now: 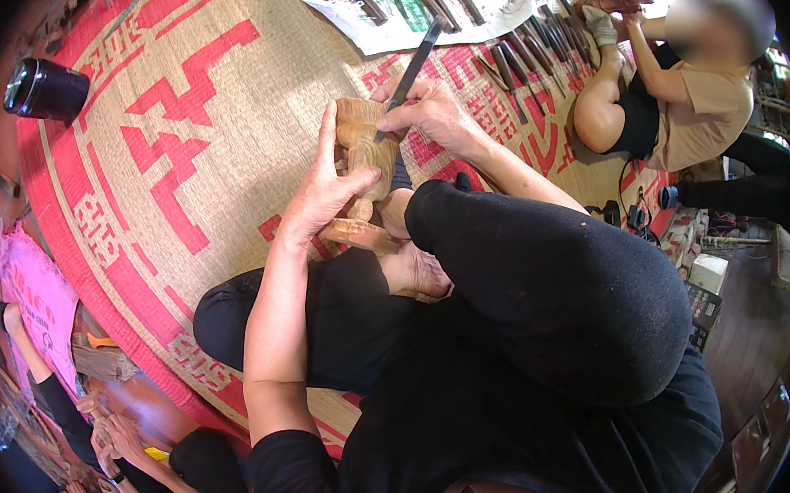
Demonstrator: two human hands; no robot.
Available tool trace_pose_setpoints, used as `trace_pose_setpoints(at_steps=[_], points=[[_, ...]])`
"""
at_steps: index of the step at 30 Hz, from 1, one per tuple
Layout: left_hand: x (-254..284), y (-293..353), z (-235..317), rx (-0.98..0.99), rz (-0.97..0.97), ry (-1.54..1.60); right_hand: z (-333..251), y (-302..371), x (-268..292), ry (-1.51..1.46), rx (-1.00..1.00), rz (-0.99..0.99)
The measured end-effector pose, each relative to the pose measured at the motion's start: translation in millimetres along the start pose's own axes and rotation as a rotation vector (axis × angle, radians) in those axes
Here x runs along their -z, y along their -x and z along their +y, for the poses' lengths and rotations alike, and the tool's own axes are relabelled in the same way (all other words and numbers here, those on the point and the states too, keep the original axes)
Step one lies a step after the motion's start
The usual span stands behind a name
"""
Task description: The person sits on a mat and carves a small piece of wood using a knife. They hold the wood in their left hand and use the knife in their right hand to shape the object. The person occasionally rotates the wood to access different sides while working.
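A carved pale-brown wooden figure (361,116) stands tilted between my feet, its round base (356,235) near my bare foot (419,274). My left hand (326,185) is closed round its left side, thumb across the front. From the right, my right hand (443,118) pinches a long, flat, dark file-like tool (419,64). The tool's lower end meets the upper part of the carving, while its other end points up and away. Fine detail on the carving is hard to make out, and my fingers hide part of it.
A red-and-tan woven mat (213,103) lies under me. Wooden-handled carving tools (528,52) line its far right, with more on a white cloth (348,27). A black jar (46,90) stands far left. Other people sit at right (695,79) and lower left (177,491).
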State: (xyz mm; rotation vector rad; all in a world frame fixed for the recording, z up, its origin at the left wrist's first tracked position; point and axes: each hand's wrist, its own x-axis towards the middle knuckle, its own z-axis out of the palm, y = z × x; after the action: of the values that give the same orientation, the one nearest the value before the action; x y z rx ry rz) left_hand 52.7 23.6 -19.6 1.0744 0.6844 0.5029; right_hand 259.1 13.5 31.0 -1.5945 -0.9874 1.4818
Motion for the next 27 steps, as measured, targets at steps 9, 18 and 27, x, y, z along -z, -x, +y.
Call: trace_pose_setpoints(at_steps=[9,18,27], points=[[-4,4,8,0.019,0.008,0.011,1,-1,0,-0.019,-0.018,0.022],[-4,1,4,-0.044,-0.016,-0.145,-8,5,5,0.071,-0.026,0.075],[-3,-7,-13,-0.096,-0.036,-0.043,-11,-5,11,0.429,0.043,0.176]])
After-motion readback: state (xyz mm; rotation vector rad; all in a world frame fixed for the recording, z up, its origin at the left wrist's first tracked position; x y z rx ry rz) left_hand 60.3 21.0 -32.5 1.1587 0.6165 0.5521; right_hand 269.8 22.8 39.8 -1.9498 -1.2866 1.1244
